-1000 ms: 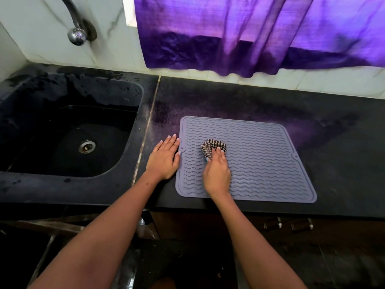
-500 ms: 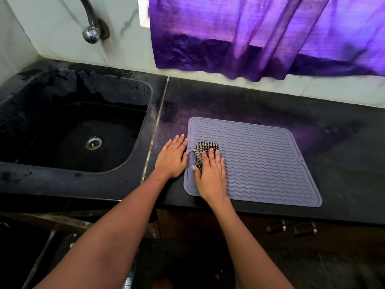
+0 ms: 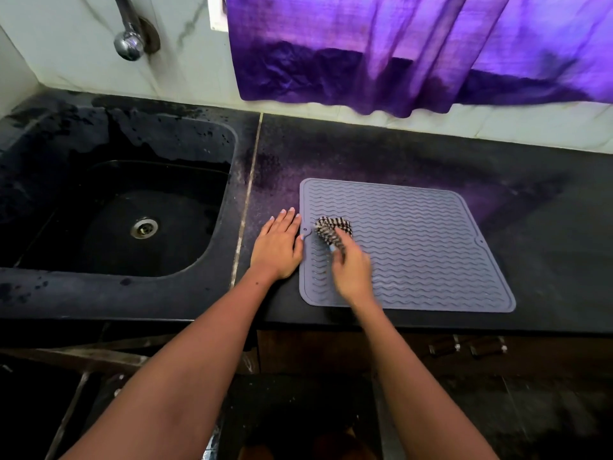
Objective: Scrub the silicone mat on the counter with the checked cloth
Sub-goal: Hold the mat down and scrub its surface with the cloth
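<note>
A grey-blue silicone mat (image 3: 424, 247) with wavy ridges lies flat on the black counter (image 3: 537, 227). A bunched black-and-white checked cloth (image 3: 331, 231) sits on the mat's left part. My right hand (image 3: 353, 272), blurred by motion, grips the cloth and presses it onto the mat. My left hand (image 3: 278, 249) lies flat on the counter, fingers together, touching the mat's left edge.
A black sink (image 3: 126, 214) with a metal drain lies left of the counter, under a chrome tap (image 3: 129, 34). A purple curtain (image 3: 414, 51) hangs over the tiled wall behind. The counter's front edge runs just below the mat.
My right hand has slid the cloth from mid-left of the mat toward its left edge and is now blurred in motion. My left hand has stayed at the mat's left edge.
</note>
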The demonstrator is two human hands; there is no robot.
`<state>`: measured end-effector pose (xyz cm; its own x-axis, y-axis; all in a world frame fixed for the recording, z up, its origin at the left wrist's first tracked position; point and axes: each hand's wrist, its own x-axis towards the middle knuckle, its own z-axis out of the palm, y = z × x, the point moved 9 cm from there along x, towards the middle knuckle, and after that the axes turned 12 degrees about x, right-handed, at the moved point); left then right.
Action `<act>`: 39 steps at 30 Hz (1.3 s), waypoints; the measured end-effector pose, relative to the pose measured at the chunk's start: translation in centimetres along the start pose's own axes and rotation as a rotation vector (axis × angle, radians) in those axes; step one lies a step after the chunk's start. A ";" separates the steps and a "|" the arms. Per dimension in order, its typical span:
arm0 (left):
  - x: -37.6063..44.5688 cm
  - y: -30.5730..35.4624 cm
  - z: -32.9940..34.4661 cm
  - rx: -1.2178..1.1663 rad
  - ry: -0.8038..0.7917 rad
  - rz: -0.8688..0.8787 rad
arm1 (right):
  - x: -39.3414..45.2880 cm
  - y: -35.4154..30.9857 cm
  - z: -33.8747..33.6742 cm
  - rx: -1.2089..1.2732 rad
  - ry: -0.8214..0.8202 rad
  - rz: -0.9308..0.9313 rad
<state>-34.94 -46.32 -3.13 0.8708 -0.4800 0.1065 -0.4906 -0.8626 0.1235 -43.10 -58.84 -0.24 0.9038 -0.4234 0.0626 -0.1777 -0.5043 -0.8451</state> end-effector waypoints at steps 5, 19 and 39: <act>0.0 0.0 0.0 -0.009 -0.005 0.000 | 0.9 2.0 -3.5 0.680 0.140 0.340; -0.7 0.5 0.3 0.058 -0.058 -0.079 | -3.3 -1.0 2.3 -0.396 -0.315 -0.229; -1.9 0.5 0.1 0.071 0.018 -0.200 | -2.5 2.1 -2.8 -0.347 -0.183 -0.181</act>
<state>-36.84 -45.83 -3.35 0.9494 -0.2961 0.1042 -0.3044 -0.9496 0.0744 -46.86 -60.96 -0.67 0.9811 -0.1796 0.0719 -0.1016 -0.7947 -0.5985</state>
